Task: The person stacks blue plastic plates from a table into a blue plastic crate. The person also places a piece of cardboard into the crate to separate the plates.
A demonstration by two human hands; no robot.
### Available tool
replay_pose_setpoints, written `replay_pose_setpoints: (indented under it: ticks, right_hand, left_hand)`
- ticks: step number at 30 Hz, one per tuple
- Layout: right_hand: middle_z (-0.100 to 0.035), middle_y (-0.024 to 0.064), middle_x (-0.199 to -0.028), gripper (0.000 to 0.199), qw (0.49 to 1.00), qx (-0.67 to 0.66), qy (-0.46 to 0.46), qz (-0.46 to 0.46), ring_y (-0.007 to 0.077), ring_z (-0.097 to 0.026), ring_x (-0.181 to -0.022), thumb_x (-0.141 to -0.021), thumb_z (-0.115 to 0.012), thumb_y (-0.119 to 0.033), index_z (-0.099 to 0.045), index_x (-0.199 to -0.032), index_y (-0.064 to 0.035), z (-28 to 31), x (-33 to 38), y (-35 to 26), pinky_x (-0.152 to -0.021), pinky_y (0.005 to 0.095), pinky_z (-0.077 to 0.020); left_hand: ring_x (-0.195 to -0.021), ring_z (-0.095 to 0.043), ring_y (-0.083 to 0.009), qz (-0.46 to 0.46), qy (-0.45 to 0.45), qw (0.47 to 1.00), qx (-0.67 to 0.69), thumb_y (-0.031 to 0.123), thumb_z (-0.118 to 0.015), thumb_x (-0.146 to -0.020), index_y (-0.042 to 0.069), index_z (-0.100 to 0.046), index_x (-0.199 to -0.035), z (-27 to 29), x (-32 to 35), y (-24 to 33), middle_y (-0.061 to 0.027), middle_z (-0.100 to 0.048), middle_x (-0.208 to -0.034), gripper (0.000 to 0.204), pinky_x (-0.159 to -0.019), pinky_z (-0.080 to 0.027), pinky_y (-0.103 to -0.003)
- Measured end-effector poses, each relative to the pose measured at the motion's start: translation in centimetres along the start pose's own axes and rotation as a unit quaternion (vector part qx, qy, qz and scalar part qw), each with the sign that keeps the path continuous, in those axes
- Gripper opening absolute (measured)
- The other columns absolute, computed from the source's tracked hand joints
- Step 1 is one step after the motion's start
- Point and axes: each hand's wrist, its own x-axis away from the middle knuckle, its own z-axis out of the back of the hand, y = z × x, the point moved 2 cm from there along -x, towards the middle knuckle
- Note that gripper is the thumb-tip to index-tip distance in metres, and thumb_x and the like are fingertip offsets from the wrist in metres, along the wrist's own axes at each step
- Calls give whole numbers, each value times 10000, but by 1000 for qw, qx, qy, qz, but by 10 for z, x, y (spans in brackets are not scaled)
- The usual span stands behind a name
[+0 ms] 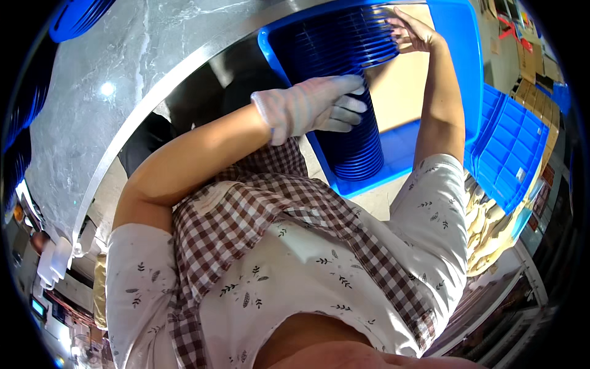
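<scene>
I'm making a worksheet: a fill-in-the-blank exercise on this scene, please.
The hand wearing a pale fabric glove is the person's ____.
The right hand is not gloved but ____.
The rectangular plastic bin, holding stacked round-rimmed dark-blue pieces, is coloured ____.
The grey marbled tabletop lies to the bin's ____.
Missing words: left; bare; blue; left.
</scene>
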Motion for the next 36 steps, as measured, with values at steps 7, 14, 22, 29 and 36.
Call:
replay_pose_setpoints:
  ticks: [7,14,22,29,36]
  right_hand:
    - [-727,84,-1117,471,959,-10,36,281,233,-685,-965,-987,-588,-462,-691,-1218,-65,-22,99,-48,-878,365,-555]
    - [-693,127,-1125,486,793,-62,-157,586,223,-668,-1011,-978,-653,-343,-590,-1322,-5,-155,202,-202,-906,335,-534]
    - [-537,227,-1459,638,797,145,94,579,340,-534,-1317,-946,-636,-314,-446,-1497,-52,-299,145,-351,-1055,429,-463]
    - [-590,234,-1388,644,834,-35,148,531,348,-544,-1296,-996,-569,-419,-487,-1432,49,-329,-3,-406,-1116,438,-404]
    - [-701,200,-1205,408,791,-19,134,597,297,-642,-1145,-1023,-519,-287,-644,-1283,2,-338,-35,-399,-998,394,-483]
  left_hand:
    - [-1158,-641,-227,-255,105,933,-230,305,-525,-1057,-13,-481,-1437,38,127,31,-143,-650,-1268,497,-1024,-487,-353]
    - [-1267,-574,-280,-584,401,675,-208,193,-554,-1039,20,-558,-1371,104,253,122,-165,-581,-1386,374,-1046,-492,-408]
    - [-1321,-495,-234,-493,576,574,-309,399,-697,-943,53,-354,-1542,199,253,187,-161,-454,-1495,772,-1096,-404,-348]
    - [-1388,-463,-357,-201,682,574,-406,662,-508,-939,24,-319,-1558,161,248,227,-227,-476,-1504,909,-1148,-342,-426]
    - [-1342,-504,-337,-108,641,606,-459,602,-299,-1045,47,-398,-1501,166,248,244,-152,-479,-1510,725,-1163,-319,-430]
